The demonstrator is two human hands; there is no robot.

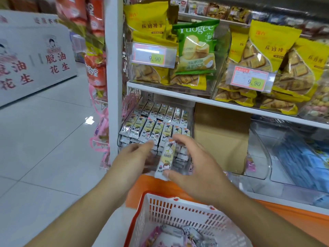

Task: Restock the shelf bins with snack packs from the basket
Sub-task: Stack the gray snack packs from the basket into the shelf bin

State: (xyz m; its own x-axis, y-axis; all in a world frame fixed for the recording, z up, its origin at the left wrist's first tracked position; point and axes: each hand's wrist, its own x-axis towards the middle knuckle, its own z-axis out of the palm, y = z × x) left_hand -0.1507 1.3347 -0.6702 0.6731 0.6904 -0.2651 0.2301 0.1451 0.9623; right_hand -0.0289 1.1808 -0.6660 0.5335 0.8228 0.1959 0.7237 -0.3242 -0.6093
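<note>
Shop; price tags on snack shelves

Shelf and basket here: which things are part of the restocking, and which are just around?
Part of the job: snack pack in right hand; left hand; bin of matching packs; basket.

Just around: yellow biscuit bags; green bag; cardboard box.

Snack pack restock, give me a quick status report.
Right hand grips one snack pack above the lower bin. Left hand open beside it. More packs in the basket. Nothing blocking the bin.

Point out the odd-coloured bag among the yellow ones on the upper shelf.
The green bag, leaning at the left bin's right side; all others are yellow.
</note>
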